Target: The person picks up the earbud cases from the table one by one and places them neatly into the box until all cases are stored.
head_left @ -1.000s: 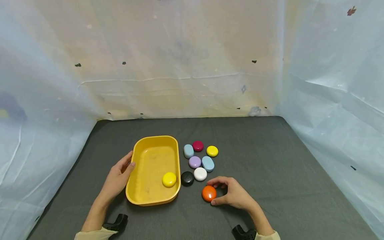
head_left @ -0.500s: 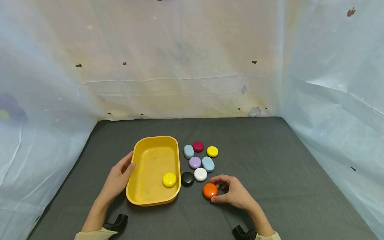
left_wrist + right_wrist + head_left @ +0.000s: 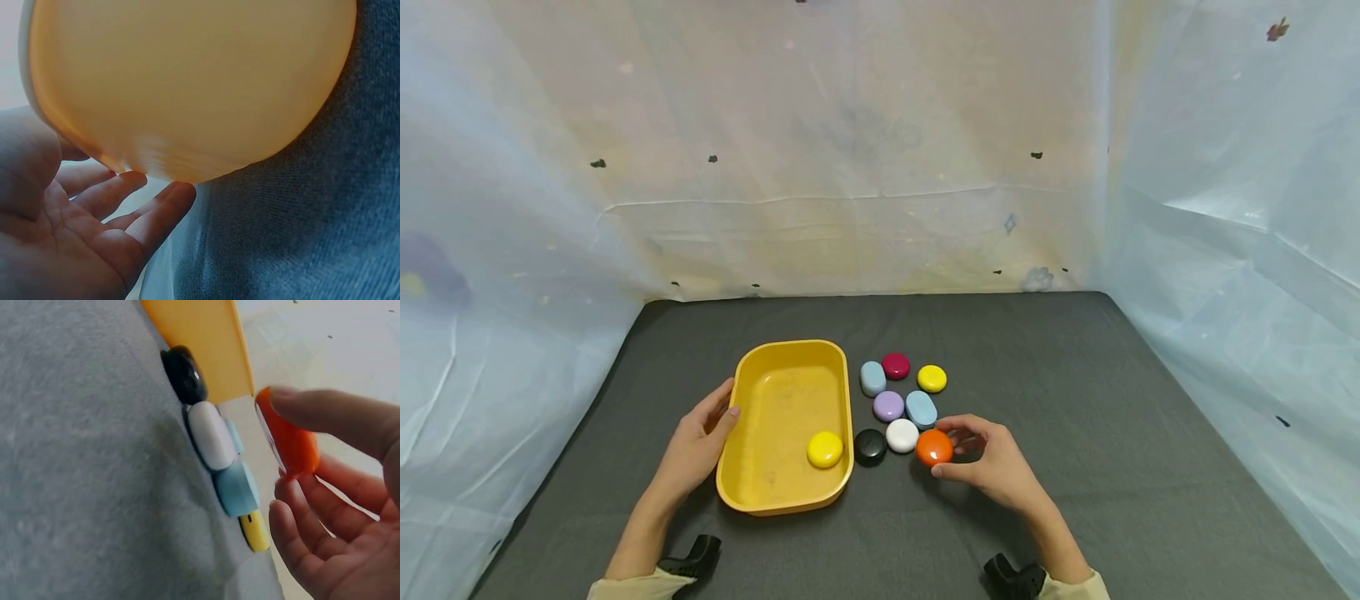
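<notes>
My right hand (image 3: 992, 462) pinches a glossy orange pebble-like disc (image 3: 934, 447) between thumb and fingers. In the right wrist view the orange disc (image 3: 287, 434) is tilted on edge and held off the cloth. My left hand (image 3: 696, 446) holds the left wall of a yellow rectangular tray (image 3: 727, 492), thumb at the rim and fingers along the outside. Those fingers (image 3: 165, 215) touch the outer wall in the left wrist view. A yellow disc (image 3: 825, 449) lies inside the tray near its right wall.
Right of the tray lie a black disc (image 3: 870, 447), a white disc (image 3: 902, 436), a purple disc (image 3: 888, 406), two light blue pieces (image 3: 921, 410), a crimson disc (image 3: 896, 366) and another yellow disc (image 3: 932, 378). Grey cloth (image 3: 1112, 450) covers the table. Plastic sheeting (image 3: 865, 167) surrounds it.
My right hand has lifted the orange disc from the cloth and moved it away from me, up beside the white disc. The left hand and tray stay in place.
</notes>
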`<state>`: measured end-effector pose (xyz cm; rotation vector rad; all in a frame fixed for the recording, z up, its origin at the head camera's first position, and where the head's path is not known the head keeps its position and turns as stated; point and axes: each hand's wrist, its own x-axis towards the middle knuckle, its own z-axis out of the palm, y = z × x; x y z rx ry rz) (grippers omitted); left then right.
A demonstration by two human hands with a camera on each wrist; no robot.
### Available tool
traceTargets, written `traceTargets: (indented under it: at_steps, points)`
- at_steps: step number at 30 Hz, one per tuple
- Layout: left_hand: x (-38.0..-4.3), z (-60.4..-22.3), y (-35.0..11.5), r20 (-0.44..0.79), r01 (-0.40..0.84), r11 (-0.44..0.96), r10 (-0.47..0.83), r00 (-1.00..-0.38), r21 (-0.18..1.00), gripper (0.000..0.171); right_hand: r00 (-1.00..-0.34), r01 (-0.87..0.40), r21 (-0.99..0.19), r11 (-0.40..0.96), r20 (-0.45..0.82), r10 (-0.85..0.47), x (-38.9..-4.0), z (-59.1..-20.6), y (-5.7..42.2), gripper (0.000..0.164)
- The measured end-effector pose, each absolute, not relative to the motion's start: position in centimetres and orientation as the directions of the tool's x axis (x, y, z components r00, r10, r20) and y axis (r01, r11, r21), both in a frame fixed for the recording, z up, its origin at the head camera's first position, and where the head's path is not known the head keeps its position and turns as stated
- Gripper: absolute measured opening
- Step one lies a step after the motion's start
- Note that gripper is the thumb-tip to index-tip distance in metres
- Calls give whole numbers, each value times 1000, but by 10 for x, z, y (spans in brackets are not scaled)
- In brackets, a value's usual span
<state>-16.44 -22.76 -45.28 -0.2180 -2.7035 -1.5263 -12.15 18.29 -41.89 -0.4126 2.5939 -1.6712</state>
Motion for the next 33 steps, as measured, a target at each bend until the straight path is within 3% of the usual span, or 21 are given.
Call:
traceTargets:
  at_steps: [9, 19, 27, 33]
  points:
    - [-165, -453, -228, 98, 136, 511, 101, -990, 849, 59, -977, -188, -938, 291, 148, -154, -131, -431, 187, 48]
    - [-165, -452, -227, 96, 139, 514, 108, -989, 846, 60, -985, -164, -947, 277, 140, -104, -134, -422, 181, 48]
    - [-165, -451, -227, 73, 117, 513, 105, -992, 850, 60, -984, -162, -947, 276, 135, -114, -134, -399, 167, 47]
    - [-165, -452, -228, 63, 106, 510, 101, -993, 854, 61, -973, -217, -936, 277, 186, -134, -143, -406, 165, 45]
